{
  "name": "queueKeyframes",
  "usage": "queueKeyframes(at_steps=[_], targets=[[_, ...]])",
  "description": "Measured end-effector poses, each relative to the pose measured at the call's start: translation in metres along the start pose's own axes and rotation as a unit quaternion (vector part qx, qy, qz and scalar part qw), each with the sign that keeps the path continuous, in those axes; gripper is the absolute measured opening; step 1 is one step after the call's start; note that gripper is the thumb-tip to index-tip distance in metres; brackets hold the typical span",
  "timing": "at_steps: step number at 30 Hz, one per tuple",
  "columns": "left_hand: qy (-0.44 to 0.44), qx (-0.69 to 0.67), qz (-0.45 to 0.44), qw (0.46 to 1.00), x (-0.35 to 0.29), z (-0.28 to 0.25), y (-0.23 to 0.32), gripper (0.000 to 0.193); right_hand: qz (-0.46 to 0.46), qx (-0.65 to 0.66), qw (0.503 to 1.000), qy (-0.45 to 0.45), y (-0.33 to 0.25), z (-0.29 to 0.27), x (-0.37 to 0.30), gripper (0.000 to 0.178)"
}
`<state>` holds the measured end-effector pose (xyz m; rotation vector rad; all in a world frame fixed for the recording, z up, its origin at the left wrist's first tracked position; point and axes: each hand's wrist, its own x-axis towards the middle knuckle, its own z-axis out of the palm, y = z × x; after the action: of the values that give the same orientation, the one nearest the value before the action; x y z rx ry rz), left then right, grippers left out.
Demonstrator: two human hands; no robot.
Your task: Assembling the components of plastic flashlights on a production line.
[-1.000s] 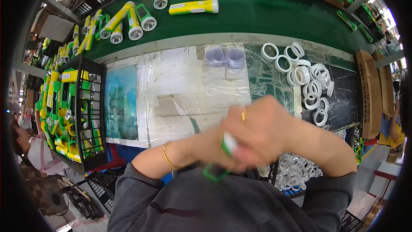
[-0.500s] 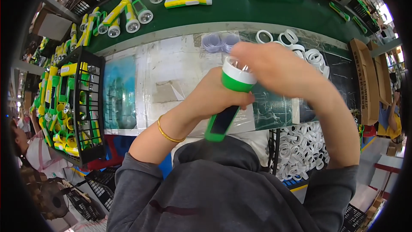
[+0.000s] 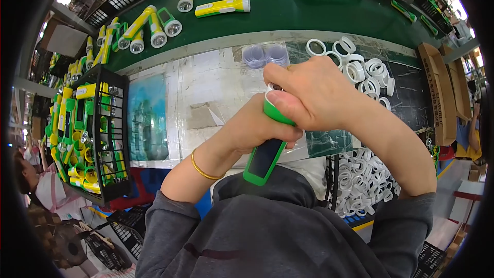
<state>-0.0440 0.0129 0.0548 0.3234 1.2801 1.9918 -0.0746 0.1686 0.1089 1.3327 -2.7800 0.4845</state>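
Observation:
Between my hands is a green flashlight (image 3: 265, 157) with a dark panel on its body, its head tilted up and away from me. My left hand (image 3: 260, 123) wraps round the body just below the head. Over the head, my right hand (image 3: 314, 92) grips the white ring (image 3: 271, 88) at the rim, which its fingers and thumb mostly cover. Beyond my hands, clear round lenses (image 3: 264, 56) lie in two stacks on the table. Several loose white rings (image 3: 355, 69) are scattered to the right of my right hand.
A black crate (image 3: 110, 139) of yellow and green flashlight parts stands at left. More white rings fill a basket (image 3: 360, 183) below the table's right edge. Finished-looking yellow flashlights (image 3: 222, 6) lie on the green belt (image 3: 288, 10) beyond. A cardboard box (image 3: 437, 95) stands at right.
My right hand has come down from above the flashlight's head and closed over its white ring. The flashlight's lower end has moved slightly toward me.

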Motion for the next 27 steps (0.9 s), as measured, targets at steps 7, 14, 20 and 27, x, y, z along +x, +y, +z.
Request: queueKeyframes(at_steps=[7, 14, 20, 27], targets=[[0.165, 0.371, 0.246, 0.880, 0.014, -0.004, -0.022, 0.023, 0.137, -0.106, 0.985, -0.019, -0.017, 0.009, 0.002, 0.045], [0.110, 0.286, 0.078, 0.949, -0.010, 0.000, 0.012, 0.026, -0.055, 0.074, 0.982, 0.168, 0.009, -0.010, -0.005, 0.048], [0.353, 0.582, 0.224, 0.697, 0.018, 0.003, -0.015, 0.032, 0.187, -0.181, 0.965, 0.031, -0.030, 0.000, 0.006, 0.051], [0.204, 0.395, 0.236, 0.864, -0.004, 0.002, 0.002, 0.033, -0.096, 0.095, 0.981, 0.138, -0.002, -0.022, -0.004, 0.046]])
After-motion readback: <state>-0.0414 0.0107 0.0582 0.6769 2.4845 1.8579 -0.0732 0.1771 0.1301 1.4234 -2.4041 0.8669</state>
